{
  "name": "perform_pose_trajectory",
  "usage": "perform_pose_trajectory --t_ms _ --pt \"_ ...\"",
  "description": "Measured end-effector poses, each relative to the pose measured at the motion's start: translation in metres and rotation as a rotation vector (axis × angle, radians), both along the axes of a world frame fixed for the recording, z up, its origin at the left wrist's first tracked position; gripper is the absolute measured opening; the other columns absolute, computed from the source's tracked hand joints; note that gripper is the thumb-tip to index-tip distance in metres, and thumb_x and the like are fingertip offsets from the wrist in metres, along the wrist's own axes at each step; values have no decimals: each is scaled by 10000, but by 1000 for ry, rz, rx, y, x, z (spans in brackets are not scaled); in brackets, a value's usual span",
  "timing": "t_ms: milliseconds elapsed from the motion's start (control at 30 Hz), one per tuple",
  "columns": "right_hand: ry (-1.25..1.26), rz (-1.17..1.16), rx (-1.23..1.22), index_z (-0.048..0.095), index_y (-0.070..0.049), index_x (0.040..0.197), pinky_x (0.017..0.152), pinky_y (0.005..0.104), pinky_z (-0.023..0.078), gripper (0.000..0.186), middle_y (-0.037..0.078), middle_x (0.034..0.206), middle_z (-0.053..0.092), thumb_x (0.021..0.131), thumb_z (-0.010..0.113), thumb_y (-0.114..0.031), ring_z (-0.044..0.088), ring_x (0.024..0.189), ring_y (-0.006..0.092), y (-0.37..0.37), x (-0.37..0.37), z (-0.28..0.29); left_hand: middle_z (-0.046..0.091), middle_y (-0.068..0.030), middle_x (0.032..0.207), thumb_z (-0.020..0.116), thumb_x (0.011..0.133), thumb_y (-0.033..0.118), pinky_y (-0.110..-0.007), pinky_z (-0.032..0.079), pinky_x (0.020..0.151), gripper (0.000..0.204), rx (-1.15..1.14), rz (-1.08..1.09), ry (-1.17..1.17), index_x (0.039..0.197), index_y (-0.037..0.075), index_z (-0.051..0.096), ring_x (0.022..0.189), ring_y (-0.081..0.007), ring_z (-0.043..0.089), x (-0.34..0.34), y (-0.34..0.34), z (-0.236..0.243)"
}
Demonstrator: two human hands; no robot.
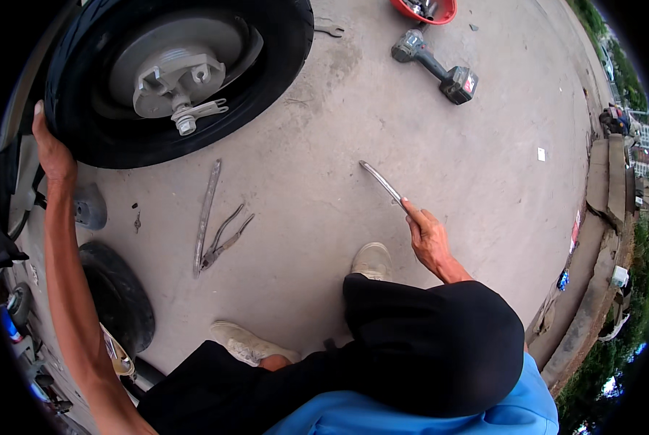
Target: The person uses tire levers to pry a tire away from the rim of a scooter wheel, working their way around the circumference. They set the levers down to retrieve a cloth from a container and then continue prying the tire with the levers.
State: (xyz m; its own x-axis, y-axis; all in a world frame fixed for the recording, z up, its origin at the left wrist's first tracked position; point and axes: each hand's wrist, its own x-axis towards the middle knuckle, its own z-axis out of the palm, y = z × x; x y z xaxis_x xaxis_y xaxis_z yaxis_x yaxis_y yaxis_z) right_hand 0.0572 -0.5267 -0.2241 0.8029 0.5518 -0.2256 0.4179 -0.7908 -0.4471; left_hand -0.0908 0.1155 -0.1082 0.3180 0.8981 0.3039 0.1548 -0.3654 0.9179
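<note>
At the upper left stands a wheel with a black tire and a grey hub bearing an axle nut and bracket. My left hand rests against the tire's left side, thumb up, its other fingers hidden behind the rubber. Out over the concrete, my right hand is closed around one end of a metal tire lever, whose free end points up and left. Between my hands, a second tire lever lies on the ground beside a pair of pliers with spread handles.
A cordless impact wrench lies at the upper right, below a red bowl of metal parts. An open-ended wrench is near the tire. Another black tire lies at left. A broken curb borders the right side.
</note>
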Motion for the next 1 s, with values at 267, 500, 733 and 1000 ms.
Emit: perform_pose_trajectory --t_ms 267,500,733,1000 --pt "236 44 324 586 -114 1399 594 408 455 401 136 814 613 999 556 -111 545 619 245 48 56 15 520 -101 1485 398 1052 551 -338 334 1175 677 -250 -110 -63 1476 28 474 1360 -205 491 -5 -4 12" --pt "1201 -170 915 624 3 1294 856 287 523 334 91 1056 671 985 527 -76 665 981 152 76 113 87 510 -69 1509 377 1056 573 -381 309 1197 672 -373 -198 -58 1494 71 460 1391 -209 470 -5 -35 24" --pt "88 582 155 680 -53 1091 736 371 485 154 76 927 576 960 601 -33 602 840 239 157 100 137 451 -119 1550 291 1009 710 -390 232 1210 877 -564 -422 36 1515 3 411 1431 -243 393 -38 -37 34" --pt "569 581 123 561 -20 1086 749 513 474 213 196 907 584 1046 523 -225 614 847 407 224 24 193 490 -56 1528 326 1026 655 -405 295 1180 766 -821 -540 -100 1501 65 445 1397 -229 436 -40 -27 0"
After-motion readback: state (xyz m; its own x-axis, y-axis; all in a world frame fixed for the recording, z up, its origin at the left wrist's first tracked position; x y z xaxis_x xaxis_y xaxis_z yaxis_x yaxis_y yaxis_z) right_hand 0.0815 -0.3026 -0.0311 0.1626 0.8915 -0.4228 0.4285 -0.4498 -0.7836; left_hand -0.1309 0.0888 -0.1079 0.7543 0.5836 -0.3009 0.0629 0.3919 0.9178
